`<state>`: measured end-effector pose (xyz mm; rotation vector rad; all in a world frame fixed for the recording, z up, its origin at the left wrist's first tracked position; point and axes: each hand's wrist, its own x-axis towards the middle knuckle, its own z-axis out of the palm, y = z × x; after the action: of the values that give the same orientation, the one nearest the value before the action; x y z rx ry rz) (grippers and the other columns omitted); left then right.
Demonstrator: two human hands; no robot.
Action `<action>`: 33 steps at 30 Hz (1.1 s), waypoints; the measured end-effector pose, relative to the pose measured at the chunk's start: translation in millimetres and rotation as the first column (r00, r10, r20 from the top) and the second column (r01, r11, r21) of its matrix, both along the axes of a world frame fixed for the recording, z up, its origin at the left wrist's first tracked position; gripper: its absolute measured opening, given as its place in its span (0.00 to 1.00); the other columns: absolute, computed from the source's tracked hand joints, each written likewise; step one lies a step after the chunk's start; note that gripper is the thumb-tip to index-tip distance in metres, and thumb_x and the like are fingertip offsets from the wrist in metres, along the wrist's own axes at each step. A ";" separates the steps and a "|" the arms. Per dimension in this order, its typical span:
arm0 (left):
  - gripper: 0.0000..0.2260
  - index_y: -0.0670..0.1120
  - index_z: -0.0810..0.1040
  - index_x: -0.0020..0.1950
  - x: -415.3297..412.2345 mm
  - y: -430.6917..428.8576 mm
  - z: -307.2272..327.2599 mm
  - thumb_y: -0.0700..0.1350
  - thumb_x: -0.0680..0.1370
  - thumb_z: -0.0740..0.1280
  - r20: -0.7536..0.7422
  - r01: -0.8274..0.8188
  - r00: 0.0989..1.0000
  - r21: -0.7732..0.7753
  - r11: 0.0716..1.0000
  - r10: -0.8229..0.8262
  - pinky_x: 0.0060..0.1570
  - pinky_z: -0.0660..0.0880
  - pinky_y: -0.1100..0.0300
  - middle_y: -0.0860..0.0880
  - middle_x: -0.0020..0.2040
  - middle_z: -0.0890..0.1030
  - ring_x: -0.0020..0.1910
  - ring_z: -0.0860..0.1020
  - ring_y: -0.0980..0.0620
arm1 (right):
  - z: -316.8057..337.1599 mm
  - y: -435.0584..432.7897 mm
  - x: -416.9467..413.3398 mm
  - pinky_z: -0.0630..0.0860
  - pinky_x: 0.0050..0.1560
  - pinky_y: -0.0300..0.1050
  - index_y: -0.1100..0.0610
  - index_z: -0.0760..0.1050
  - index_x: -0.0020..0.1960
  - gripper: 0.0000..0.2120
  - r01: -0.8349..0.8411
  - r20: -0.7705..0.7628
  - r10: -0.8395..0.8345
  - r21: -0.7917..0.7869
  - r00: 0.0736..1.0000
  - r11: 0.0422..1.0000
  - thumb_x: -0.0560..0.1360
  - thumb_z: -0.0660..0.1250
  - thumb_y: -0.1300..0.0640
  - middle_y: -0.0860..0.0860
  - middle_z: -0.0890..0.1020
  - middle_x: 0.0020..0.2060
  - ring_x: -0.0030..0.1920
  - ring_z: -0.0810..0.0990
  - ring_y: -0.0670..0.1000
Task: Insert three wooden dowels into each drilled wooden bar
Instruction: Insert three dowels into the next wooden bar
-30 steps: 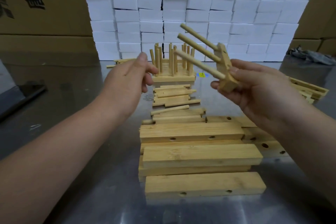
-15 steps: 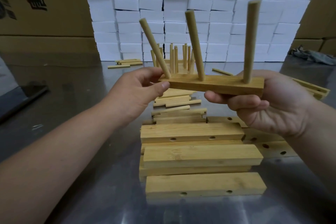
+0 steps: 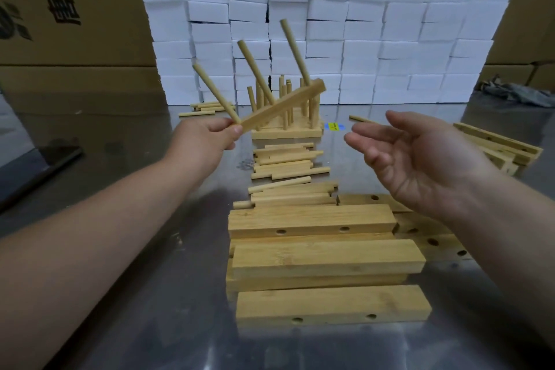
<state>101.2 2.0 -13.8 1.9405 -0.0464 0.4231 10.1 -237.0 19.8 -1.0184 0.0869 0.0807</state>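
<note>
Right hand (image 3: 426, 159) off doweled bar (image 3: 282, 108)

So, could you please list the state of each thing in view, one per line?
Left hand: shut on the held bar's near end.
Right hand: open, empty, palm up.
Held bar: in the air, tilted, three dowels inserted.
Finished bars: stacked behind, dowels upright.
Loose dowels: lying flat on the table.
Drilled bars: stacked in front, visible holes empty.
Bars at right: lying flat, no dowels.
</note>
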 end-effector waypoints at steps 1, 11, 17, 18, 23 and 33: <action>0.10 0.50 0.81 0.55 8.7 -1.3 -1.9 0.48 0.75 0.68 -0.018 -0.008 1.000 0.028 1.000 0.009 0.47 0.72 0.59 0.53 0.44 0.82 0.47 0.79 0.55 | -0.6 1.5 -0.5 0.71 0.20 0.32 0.67 0.74 0.50 0.15 -0.003 0.001 0.003 -0.014 1.000 1.000 0.80 0.56 0.55 0.59 0.83 0.32 0.21 0.76 0.46; 0.15 0.49 0.78 0.61 72.1 -13.7 -7.3 0.50 0.76 0.67 -0.112 -0.032 0.991 0.359 0.933 0.077 0.51 0.68 0.58 0.48 0.61 0.78 0.56 0.75 0.48 | -2.1 5.2 -2.5 0.72 0.21 0.32 0.64 0.76 0.47 0.12 -0.004 0.022 0.006 -0.106 1.000 0.994 0.79 0.58 0.57 0.56 0.82 0.29 0.21 0.77 0.47; 0.16 0.48 0.78 0.61 86.3 -7.3 -16.8 0.53 0.76 0.65 -0.117 -0.002 0.990 0.543 0.840 0.078 0.52 0.69 0.57 0.46 0.61 0.78 0.56 0.75 0.46 | -2.3 5.5 -2.2 0.71 0.20 0.32 0.64 0.76 0.47 0.12 -0.011 0.037 0.015 -0.118 0.999 0.993 0.78 0.58 0.57 0.56 0.82 0.29 0.21 0.77 0.47; 0.16 0.49 0.78 0.61 88.6 -7.2 -17.0 0.53 0.76 0.65 -0.111 -0.004 0.991 0.559 0.829 0.080 0.50 0.69 0.58 0.47 0.60 0.79 0.54 0.75 0.47 | -3.1 6.0 -2.2 0.71 0.20 0.33 0.64 0.76 0.47 0.12 -0.013 0.039 0.018 -0.126 0.999 0.992 0.78 0.58 0.57 0.56 0.82 0.29 0.21 0.77 0.47; 0.13 0.49 0.80 0.57 99.4 -7.6 -16.8 0.53 0.76 0.65 -0.118 0.013 0.990 0.620 0.785 0.077 0.41 0.69 0.61 0.49 0.49 0.82 0.42 0.74 0.54 | -3.5 6.5 -1.8 0.71 0.20 0.32 0.63 0.76 0.47 0.12 -0.014 0.038 0.019 -0.140 0.999 0.990 0.78 0.58 0.57 0.55 0.82 0.29 0.21 0.76 0.46; 0.13 0.48 0.82 0.52 108.3 -19.2 -15.9 0.55 0.76 0.64 -0.034 -0.050 0.992 0.777 0.627 0.121 0.29 0.65 0.61 0.52 0.32 0.77 0.34 0.75 0.54 | -4.9 6.7 -1.3 0.70 0.19 0.32 0.63 0.76 0.47 0.11 -0.021 0.039 0.027 -0.151 0.999 0.988 0.77 0.58 0.57 0.54 0.81 0.28 0.20 0.75 0.46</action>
<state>209.6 -17.2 -29.7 2.8425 -0.0946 0.4188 8.8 -230.3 14.9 -1.1714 0.0434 0.0761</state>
